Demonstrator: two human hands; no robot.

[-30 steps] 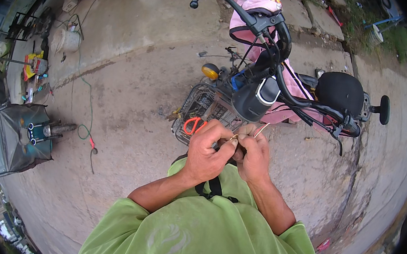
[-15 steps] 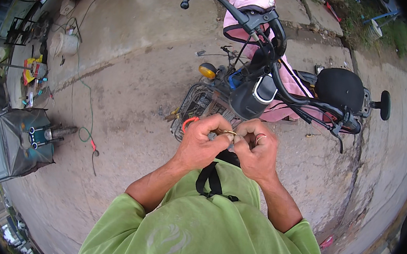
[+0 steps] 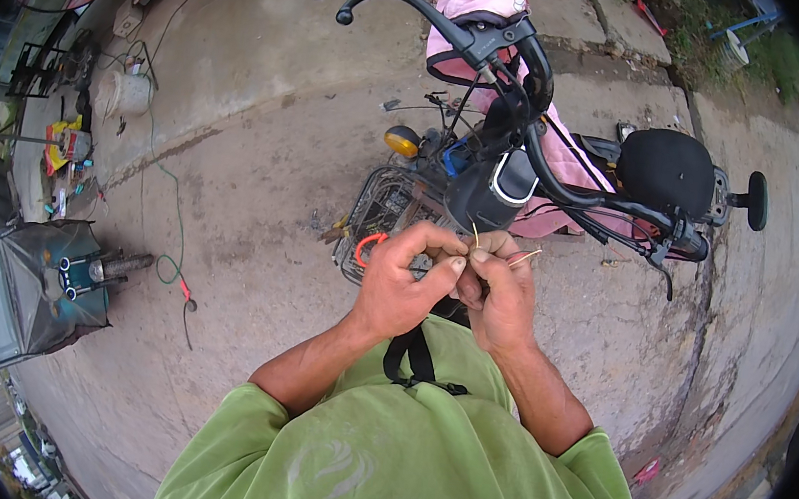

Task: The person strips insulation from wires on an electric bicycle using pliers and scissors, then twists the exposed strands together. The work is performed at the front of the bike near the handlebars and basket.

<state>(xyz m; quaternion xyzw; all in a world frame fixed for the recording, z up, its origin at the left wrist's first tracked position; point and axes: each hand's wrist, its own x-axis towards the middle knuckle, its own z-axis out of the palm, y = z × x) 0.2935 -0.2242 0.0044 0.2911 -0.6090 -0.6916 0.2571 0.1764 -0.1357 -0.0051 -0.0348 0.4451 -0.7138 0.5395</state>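
Just above my green shirt, both hands meet with fingertips together. My right hand pinches a thin pale wire, whose one end sticks up past the fingers. A reddish, light-tipped strand juts out to the right over the same hand; whether it is part of that wire I cannot tell. My left hand is closed, thumb and index finger at the wire's base against the right fingertips, which hide the joint. Behind the hands lies a black wire basket, with an orange-red loop beside my left knuckles.
An electric bike with black handlebars, a black seat and a pink cover stands ahead. A yellow lamp hangs loose by it. At left are a covered three-wheeler, a green cable and a white bucket.
The wire stretched between my fingertips now points up from them, and the reddish strand stands out to the right. My right fingers have turned. The view has shifted slightly.
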